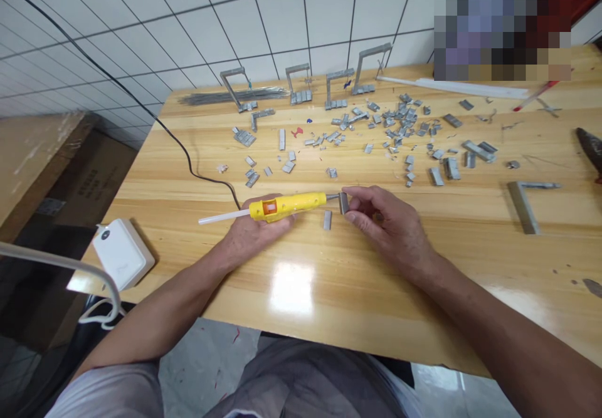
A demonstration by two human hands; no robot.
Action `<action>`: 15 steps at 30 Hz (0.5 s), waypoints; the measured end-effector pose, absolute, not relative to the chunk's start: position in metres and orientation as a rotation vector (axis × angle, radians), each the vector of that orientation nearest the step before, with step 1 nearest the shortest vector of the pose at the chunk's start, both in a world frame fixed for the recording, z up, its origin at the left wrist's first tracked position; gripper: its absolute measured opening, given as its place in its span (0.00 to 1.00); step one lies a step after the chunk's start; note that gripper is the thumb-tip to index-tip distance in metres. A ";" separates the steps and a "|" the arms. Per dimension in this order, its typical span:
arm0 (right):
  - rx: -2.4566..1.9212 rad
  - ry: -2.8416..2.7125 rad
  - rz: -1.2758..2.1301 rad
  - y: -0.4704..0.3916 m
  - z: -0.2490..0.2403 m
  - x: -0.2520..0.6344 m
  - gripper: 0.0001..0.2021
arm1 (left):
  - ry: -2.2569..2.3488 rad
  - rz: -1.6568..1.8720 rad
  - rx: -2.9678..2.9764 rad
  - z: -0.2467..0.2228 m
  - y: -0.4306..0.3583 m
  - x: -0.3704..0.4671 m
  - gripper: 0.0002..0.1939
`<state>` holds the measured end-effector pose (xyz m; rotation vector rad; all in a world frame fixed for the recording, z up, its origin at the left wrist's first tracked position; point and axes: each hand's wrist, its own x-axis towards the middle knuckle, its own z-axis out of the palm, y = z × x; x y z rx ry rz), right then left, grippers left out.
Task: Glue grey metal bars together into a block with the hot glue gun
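My left hand [256, 230] is closed around a yellow hot glue gun [301, 203], held sideways over the table. A white glue stick [223, 217] sticks out of its back end, on the left. My right hand [388, 220] pinches a small grey metal-looking block [343, 203] between thumb and fingertips. The gun's nozzle [332, 197] meets or nearly meets the block's left side; I cannot tell if they touch. Just below the nozzle, another small grey piece [327, 220] lies flat on the wood.
Many small grey pieces [404, 114] are scattered across the wooden table [226, 280]. Several grey angled frames [369, 61] stand along the tiled wall, beside thin rods [202, 99]. A grey L-shaped piece [524, 208] lies right. A black cord [181, 139] crosses left, near a white box [123, 252].
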<state>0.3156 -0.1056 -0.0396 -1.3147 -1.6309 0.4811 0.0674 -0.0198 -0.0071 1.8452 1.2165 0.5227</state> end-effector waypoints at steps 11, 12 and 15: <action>-1.288 -1.578 0.511 -0.104 -0.040 0.314 0.14 | 1.182 0.499 1.835 -0.008 -0.019 0.067 0.09; -1.289 -1.572 0.516 -0.104 -0.040 0.314 0.14 | 1.174 0.498 1.838 -0.008 -0.019 0.067 0.09; -1.295 -1.554 0.531 -0.104 -0.041 0.315 0.14 | 1.158 0.511 1.832 -0.008 -0.018 0.067 0.08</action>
